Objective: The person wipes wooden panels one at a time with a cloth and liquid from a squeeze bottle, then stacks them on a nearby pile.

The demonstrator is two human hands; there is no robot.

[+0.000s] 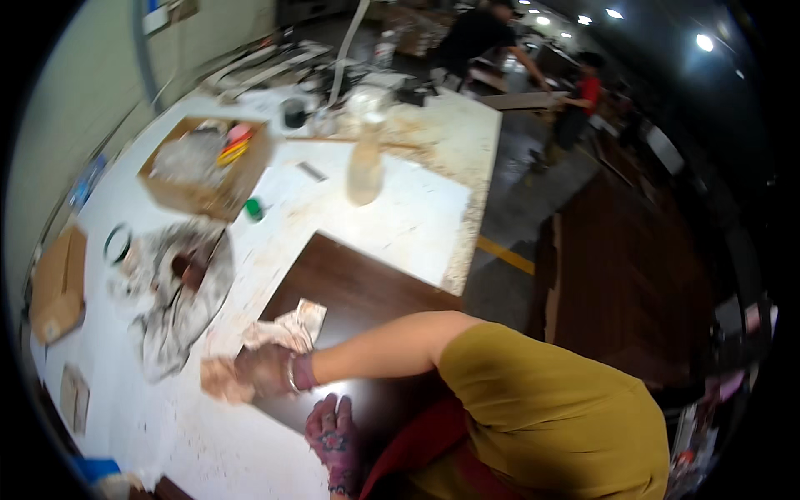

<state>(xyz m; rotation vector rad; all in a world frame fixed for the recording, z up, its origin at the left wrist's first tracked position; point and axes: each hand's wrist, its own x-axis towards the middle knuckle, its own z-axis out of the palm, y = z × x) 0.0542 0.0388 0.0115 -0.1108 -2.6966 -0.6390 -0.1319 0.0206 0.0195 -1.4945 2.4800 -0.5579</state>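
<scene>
Item: wad (pixel 222 379), pale and lumpy, at the left edge of a dark panel (pixel 358 287), where the panel meets the worktop (pixel 400 217).
- Left hand (pixel 268 369): I see it closed over the wad and pressing it down at that edge. The frame is blurred, so I cannot make out the finger detail.
- Right hand (pixel 333 435): in a patterned glove, it lies flat and released on the panel just beside the left and holds nothing.
- Progress, my judgement: the visible panel face looks dark and even, while pale dust and smears lie along its left edge. That edge seems to be the part in hand. The person's arm and body hide the rest, so I cannot tell what remains.
- Orientation: the wad has no clear long axis. The panel's one visible corner points away toward the bottle (pixel 365 167), and its length appears to run back under the person.
- On the panel: a crumpled rag (pixel 287 329), near the left hand.
- On the worktop, further out: a grey crumpled sheet (pixel 179 287), tape ring (pixel 117 243), green cap (pixel 254 208), open box (pixel 208 167), and flat cardboard (pixel 58 283).
- Far end: two other people (pixel 479 37), well apart.
</scene>
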